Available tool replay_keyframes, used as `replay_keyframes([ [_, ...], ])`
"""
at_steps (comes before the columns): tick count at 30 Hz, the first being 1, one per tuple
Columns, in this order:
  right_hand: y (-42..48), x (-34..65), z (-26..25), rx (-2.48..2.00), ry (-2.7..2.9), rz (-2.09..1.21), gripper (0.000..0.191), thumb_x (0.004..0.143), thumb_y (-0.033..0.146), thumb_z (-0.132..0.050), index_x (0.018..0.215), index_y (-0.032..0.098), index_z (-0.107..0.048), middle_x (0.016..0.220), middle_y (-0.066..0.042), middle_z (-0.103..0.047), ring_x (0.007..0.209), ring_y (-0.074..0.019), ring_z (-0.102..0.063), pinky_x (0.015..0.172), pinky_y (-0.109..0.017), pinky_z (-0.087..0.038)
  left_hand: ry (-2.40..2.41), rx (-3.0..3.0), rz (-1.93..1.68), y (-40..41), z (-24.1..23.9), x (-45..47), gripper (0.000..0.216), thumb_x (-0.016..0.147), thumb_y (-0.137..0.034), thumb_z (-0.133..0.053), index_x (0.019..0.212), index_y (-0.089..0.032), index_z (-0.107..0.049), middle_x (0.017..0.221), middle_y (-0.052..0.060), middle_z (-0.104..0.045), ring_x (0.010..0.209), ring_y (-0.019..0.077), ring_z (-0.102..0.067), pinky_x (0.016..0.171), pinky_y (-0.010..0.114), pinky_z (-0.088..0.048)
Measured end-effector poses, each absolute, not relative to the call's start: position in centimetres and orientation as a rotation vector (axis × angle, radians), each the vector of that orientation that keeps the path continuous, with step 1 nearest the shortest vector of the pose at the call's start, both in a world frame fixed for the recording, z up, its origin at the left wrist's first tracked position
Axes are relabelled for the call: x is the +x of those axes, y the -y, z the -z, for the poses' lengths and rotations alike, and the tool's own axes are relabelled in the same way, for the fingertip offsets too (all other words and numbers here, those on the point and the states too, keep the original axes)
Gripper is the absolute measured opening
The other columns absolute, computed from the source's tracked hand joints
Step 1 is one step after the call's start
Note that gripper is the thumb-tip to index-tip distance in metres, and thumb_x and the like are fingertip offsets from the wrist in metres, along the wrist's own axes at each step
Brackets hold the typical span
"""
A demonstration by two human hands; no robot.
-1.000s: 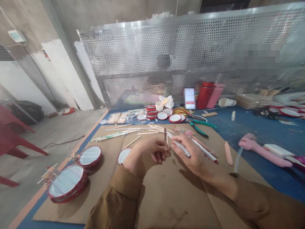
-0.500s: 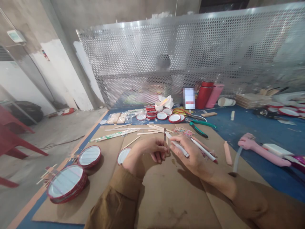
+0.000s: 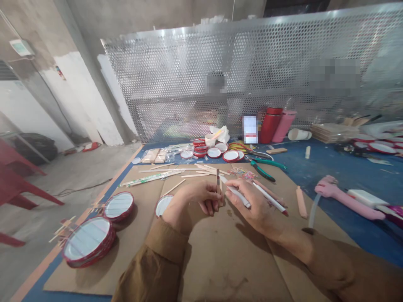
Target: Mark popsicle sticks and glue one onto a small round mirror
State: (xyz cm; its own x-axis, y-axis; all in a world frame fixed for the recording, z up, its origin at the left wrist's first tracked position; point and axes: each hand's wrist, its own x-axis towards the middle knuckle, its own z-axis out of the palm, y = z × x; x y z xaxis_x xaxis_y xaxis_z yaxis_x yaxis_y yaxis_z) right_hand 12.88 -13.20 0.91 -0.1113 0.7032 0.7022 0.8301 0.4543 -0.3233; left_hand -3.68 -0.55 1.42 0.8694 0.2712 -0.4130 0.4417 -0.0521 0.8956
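My left hand (image 3: 195, 199) is curled shut on a small flat wooden stick (image 3: 218, 179) that stands upright between its fingers. My right hand (image 3: 252, 203) is closed on a white marker (image 3: 238, 193), whose tip lies against the stick. Both hands hover over a brown cardboard sheet (image 3: 220, 260). A second white pen with a red end (image 3: 270, 199) lies just right of my right hand. A red-rimmed round mirror (image 3: 163, 204) is partly hidden behind my left wrist.
Two larger red-rimmed mirrors (image 3: 90, 237) lie at the left with sticks tied on. Loose wooden sticks (image 3: 176, 172), small red lids (image 3: 217, 152), green pliers (image 3: 262, 167), a red flask (image 3: 270, 125) and a pink tool (image 3: 343, 197) lie on the blue table. A perforated metal screen (image 3: 252, 75) stands behind.
Almost nothing differs. My right hand with the marker has shifted slightly against the stick; my left hand holds still.
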Motion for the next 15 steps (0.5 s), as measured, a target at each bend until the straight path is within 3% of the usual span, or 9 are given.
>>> replay_keyframes([
  [11,12.95,12.98,-0.54,-1.267,1.856,0.187,0.016,0.099,0.032,-0.049,0.109,0.022,-0.057,0.099,-0.007,-0.069,0.092,-0.0233,-0.063,0.082,-0.037,-0.048,-0.549,1.649,0.141,0.61,-1.46,-3.73,0.029,0.085,-0.044,-0.065,0.083,-0.015,-0.061,0.067,0.001,-0.065,0.057,0.0128,-0.065,0.058,0.025,-0.052],
  [15,12.98,13.0,-0.56,-1.272,1.856,0.192,0.015,0.099,0.03,-0.051,0.11,0.021,-0.058,0.099,-0.006,-0.069,0.091,-0.0229,-0.063,0.081,-0.037,-0.048,-0.564,1.652,0.149,0.53,-1.31,-3.61,0.021,0.087,-0.037,-0.06,0.086,-0.016,-0.061,0.067,0.001,-0.065,0.057,0.0121,-0.065,0.058,0.024,-0.052],
])
